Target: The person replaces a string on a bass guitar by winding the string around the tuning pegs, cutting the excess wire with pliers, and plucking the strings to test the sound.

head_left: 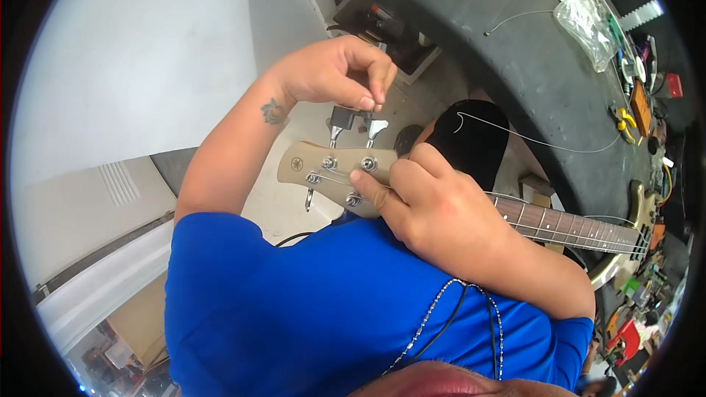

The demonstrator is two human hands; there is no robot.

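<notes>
My left hand (338, 73) pinches a small black winder-like tool (343, 117) at one of the metal tuning keys along the top of a gold bass guitar headstock (296, 164). My right hand (434, 206) lies over the headstock and start of the neck (544, 224), fingers curled, with the thumb pressing near a silver string post and a string. What its curled fingertips hold is hidden. The guitar rests across my body, with its gold body (632, 209) at the right.
The curved dark bench (507, 22) holds a plastic bag (588, 22), yellow-handled pliers (626, 123), loose wire and scattered tools along the right. A black round-topped pad (478, 132) stands below the bench. A white panel (147, 51) is at the left.
</notes>
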